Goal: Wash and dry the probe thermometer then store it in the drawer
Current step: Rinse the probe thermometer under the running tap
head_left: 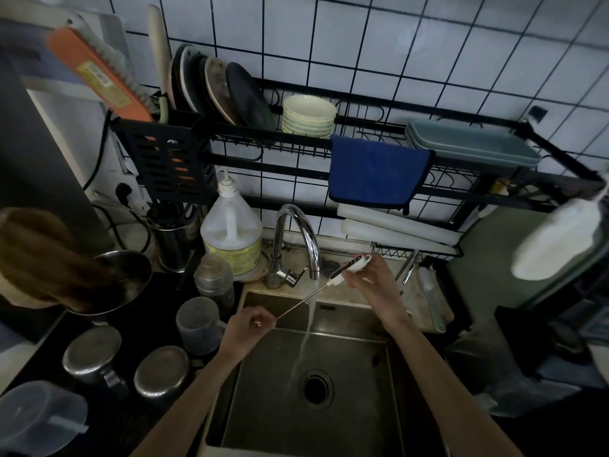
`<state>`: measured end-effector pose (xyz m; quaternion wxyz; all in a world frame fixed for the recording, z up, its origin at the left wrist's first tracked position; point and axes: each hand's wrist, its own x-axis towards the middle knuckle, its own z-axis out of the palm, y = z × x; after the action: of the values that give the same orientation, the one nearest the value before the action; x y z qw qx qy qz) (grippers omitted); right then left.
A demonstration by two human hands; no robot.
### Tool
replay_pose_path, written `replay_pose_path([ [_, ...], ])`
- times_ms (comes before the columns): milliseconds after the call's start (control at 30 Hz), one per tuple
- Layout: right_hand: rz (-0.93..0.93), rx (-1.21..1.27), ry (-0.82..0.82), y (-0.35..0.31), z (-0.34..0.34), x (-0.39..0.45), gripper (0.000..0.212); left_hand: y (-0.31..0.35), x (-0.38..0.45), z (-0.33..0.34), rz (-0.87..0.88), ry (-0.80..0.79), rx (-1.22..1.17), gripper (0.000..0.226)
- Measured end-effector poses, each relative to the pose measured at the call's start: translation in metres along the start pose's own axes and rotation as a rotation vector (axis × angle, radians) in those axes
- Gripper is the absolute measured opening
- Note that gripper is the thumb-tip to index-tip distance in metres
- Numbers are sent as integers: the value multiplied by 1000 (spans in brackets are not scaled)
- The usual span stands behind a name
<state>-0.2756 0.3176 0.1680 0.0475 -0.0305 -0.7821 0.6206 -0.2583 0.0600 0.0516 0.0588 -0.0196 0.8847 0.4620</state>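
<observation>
Dim kitchen: white tiled wall [395,44] with dark grout behind black dish rack [296,140].

Both bare forearms reach forward. Left hand [251,321]: fingers curled, pinching at fingertips, knuckles up. Right hand [369,278]: higher and farther forward, fingers curled in a grip, wrist bent.

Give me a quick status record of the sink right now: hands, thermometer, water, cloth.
thermometer: held over the sink, probe crossing the water stream
right hand: grips the thermometer body
left hand: pinches the probe tip
tap: running
blue cloth: hanging on the rack, untouched
stage: washing, not yet dried
</observation>
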Motion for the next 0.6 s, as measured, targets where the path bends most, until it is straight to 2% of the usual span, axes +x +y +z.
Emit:
replay_pose_path([
  [267,-174,-295,-12,-4,1,-1,30,-2,0,2,21,-9,-6,8],
  [600,-255,-394,-46,-20,3,-7,37,-6,-2,1,-4,-15,-30,6],
])
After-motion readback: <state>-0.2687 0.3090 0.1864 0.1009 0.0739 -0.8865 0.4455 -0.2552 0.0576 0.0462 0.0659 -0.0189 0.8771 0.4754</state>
